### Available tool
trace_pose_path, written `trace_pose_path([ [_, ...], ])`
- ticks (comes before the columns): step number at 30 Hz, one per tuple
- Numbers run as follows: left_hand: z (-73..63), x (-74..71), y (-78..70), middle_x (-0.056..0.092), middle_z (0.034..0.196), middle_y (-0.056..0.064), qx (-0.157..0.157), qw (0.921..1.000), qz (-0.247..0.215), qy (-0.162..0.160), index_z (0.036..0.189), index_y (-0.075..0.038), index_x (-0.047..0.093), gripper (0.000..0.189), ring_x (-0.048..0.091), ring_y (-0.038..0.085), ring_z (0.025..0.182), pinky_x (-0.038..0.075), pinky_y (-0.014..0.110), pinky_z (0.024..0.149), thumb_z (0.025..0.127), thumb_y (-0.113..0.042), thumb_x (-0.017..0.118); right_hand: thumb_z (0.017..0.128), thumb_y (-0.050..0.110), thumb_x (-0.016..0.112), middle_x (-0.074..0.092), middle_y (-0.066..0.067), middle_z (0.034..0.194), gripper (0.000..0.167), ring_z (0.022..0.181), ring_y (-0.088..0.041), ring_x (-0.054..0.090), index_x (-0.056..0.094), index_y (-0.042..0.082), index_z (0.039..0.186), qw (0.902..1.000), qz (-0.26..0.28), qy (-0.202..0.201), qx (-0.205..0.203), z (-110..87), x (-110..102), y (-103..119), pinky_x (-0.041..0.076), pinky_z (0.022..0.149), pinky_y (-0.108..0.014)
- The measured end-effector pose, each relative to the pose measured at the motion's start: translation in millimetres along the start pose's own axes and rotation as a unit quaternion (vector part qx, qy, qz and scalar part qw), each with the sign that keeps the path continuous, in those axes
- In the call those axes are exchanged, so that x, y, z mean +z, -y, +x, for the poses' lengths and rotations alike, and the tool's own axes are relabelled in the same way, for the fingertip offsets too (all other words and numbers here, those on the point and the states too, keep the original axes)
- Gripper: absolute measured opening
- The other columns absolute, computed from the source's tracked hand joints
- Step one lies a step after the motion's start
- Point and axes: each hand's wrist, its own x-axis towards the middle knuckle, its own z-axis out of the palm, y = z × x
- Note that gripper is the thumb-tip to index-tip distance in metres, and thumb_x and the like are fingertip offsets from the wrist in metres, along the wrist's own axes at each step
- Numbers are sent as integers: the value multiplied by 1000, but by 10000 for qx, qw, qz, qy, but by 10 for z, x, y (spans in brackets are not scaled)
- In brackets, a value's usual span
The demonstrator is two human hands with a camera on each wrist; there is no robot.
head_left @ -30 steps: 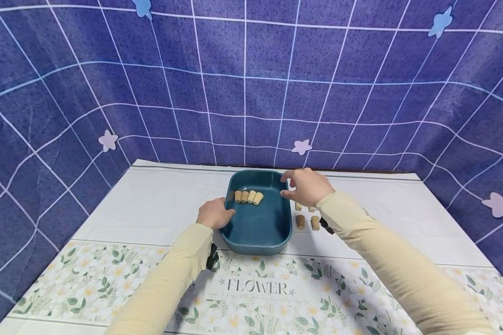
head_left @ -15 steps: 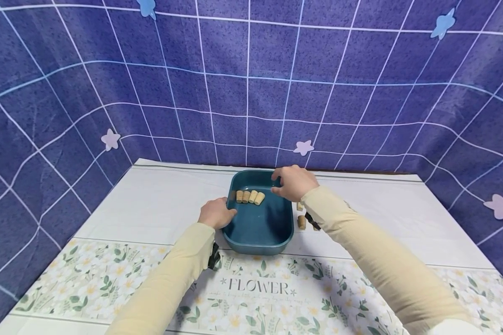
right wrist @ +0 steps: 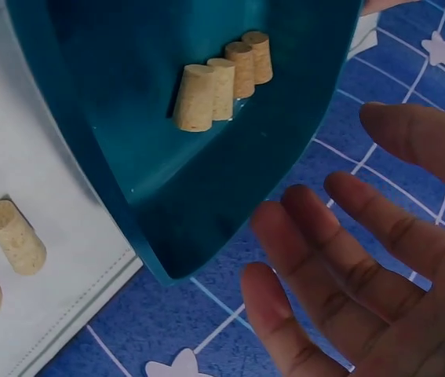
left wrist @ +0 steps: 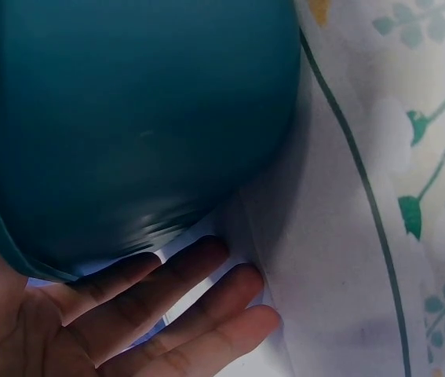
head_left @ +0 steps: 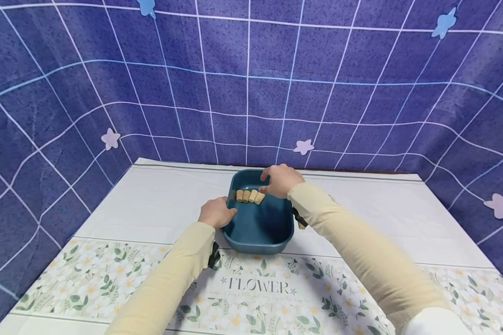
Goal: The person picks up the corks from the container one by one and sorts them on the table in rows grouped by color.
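A deep teal rectangular tray stands on the table. In it, several tapered corks lie side by side near the left wall. My left hand grips the tray's left side: its thumb hooks over the rim, while the fingers lie along the outer wall. Over the far right part of the tray hovers my right hand, thumb and fingers spread apart with nothing between them. It is close to the rightmost cork in the head view, and not touching it in the right wrist view.
Loose corks lie on the white cloth right of the tray; in the head view the right forearm hides most of them. A blue gridded curtain rises behind the table. Printed flowers run along the cloth's front.
My right hand has moved left from the tray's right rim to above its inside, near the corks. The left hand keeps its hold; the corks in the tray look unmoved.
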Motion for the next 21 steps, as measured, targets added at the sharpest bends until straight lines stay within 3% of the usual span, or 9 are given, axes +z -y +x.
trace_pose_path([
  [5, -4, -9, 0, 65, 128, 25, 45, 10000, -21, -21, 141, 5, 56, 48, 61, 42, 119, 48, 52, 101, 103, -24, 58, 97, 35, 71, 64, -11, 135, 43, 120, -31, 62, 68, 14, 134, 9999, -64, 24, 114, 81, 57, 29, 52, 96, -46],
  [21, -12, -7, 14, 65, 128, 26, 78, 9999, 129, -82, 139, 6, 57, 48, 62, 42, 118, 49, 51, 101, 102, -25, 59, 94, 34, 75, 69, -7, 127, 43, 116, -27, 64, 70, 11, 130, 9993, -89, -47, 363, 299, 258, 147, 52, 97, -43],
])
